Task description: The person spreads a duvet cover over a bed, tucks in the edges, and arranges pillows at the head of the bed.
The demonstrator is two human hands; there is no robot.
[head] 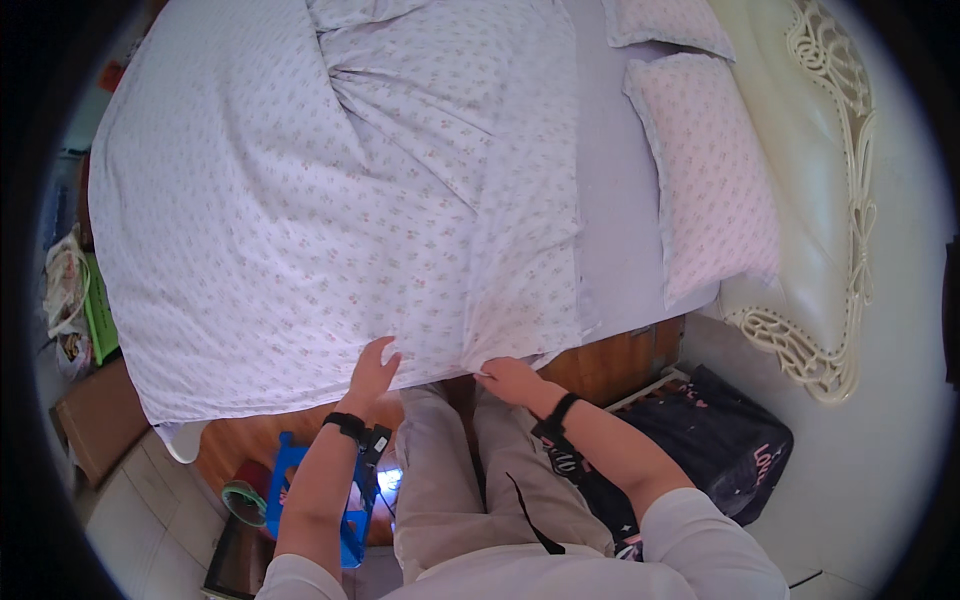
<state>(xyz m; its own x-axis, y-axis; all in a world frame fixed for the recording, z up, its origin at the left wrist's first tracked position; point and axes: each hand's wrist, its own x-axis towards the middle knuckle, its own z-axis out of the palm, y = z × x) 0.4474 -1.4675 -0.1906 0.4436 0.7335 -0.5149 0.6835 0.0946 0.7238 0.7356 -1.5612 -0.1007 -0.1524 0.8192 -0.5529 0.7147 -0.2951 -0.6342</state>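
A white duvet (285, 247) with a small floral print is spread over the bed before me. Its near edge hangs over the bed's side, and creases run out from a gathered fold near the far middle. At that near edge, my right hand (514, 379) pinches the cloth between thumb and fingers. My left hand (371, 373) is over the edge further left, thumb and fingers apart, with nothing in its grasp. Whether its fingertips touch the cloth is hard to tell. Bare lilac sheet (619, 202) shows between the duvet and a pink floral pillow (709, 176).
A cream headboard (806, 247) with openwork trim rises at the right. A dark fabric-covered piece (712, 442) stands below it. By my left arm are a blue plastic stool (356, 536) and a green-rimmed container (244, 502). A cardboard box (105, 420) sits at the left.
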